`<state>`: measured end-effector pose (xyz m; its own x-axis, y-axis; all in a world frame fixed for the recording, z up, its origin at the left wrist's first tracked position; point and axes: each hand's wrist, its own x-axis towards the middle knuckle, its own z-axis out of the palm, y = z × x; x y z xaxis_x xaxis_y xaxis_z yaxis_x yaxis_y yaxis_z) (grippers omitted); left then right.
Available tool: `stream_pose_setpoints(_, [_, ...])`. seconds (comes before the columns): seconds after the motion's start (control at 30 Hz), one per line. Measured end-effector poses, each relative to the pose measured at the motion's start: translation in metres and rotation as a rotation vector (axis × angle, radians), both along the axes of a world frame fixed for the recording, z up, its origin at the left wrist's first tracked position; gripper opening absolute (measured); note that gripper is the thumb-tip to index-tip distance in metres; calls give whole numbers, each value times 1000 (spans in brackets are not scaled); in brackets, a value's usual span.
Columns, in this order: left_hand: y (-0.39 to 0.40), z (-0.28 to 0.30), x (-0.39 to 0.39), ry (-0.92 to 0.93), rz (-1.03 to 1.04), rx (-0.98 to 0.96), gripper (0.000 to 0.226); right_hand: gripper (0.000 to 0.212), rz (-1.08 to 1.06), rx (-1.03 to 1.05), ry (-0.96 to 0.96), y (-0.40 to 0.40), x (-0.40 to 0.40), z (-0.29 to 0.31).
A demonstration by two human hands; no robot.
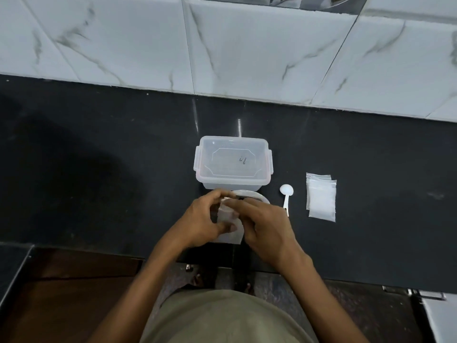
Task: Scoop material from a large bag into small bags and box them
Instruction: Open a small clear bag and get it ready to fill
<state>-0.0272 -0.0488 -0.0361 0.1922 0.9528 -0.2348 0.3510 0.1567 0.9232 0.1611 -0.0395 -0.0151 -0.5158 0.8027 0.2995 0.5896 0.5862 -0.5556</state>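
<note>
The hands (235,219) hide most of the small bag (228,233).

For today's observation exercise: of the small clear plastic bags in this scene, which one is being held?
The small clear plastic bag between the left hand and right hand; the two other small bags lie stacked, untouched, beside the white plastic spoon.

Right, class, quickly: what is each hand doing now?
Left hand: closed on the small bag.
Right hand: pinching the same small bag's top.
</note>
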Motion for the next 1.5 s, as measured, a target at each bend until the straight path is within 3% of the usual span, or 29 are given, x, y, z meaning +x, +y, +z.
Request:
stream_pose_setpoints(0.1, [7,-3,-19,-216,-220,-136,59,42,34,-33,58,-6,-17,1])
stream_pose_setpoints(0.27, [8,-20,-26,-376,-187,-200,39,38,-41,-150,25,-16,-35,-6])
stream_pose_setpoints(0.43, [10,-24,-29,-537,-232,-213,52,23,-234,-189,125,-28,-41,-3])
stream_pose_setpoints(0.53, [9,-24,-26,-590,-280,-213,47,10,-235,-215,106,-33,-45,0])
stream_pose_setpoints(0.63, [12,-25,-24,-517,-279,-166,49,3,-195,-207,38,-34,-49,1])
stream_pose_setpoints(0.77, [12,-20,-26,-435,-271,-117,50,17,-125,-195,-37,-24,-51,0])
stream_pose_setpoints(0.9, [13,-17,-23,-399,-212,-70,57,10,-77,-225,-52,-16,-48,-1])
stream_pose_setpoints(1.07, [19,-28,-19,-191,-156,-2,37,27,-44,-340,-23,-11,-35,-1])
stream_pose_setpoints(1.2, [12,-37,-12,-103,4,-2,37,21,-396,-306,291,4,-11,-24])
stream_pose_setpoints(1.27, [8,-41,-9,-87,122,14,39,19,-656,-265,315,14,7,-42])
stream_pose_setpoints(1.37, [4,-47,-8,-84,256,79,42,16,-866,-330,63,33,32,-68])
stream_pose_setpoints(1.43, [1,-49,-6,-53,297,112,42,32,-863,-396,-176,44,38,-82])
stream_pose_setpoints(1.5, [-1,-50,-3,-18,325,115,42,40,-859,-432,-287,52,37,-89])
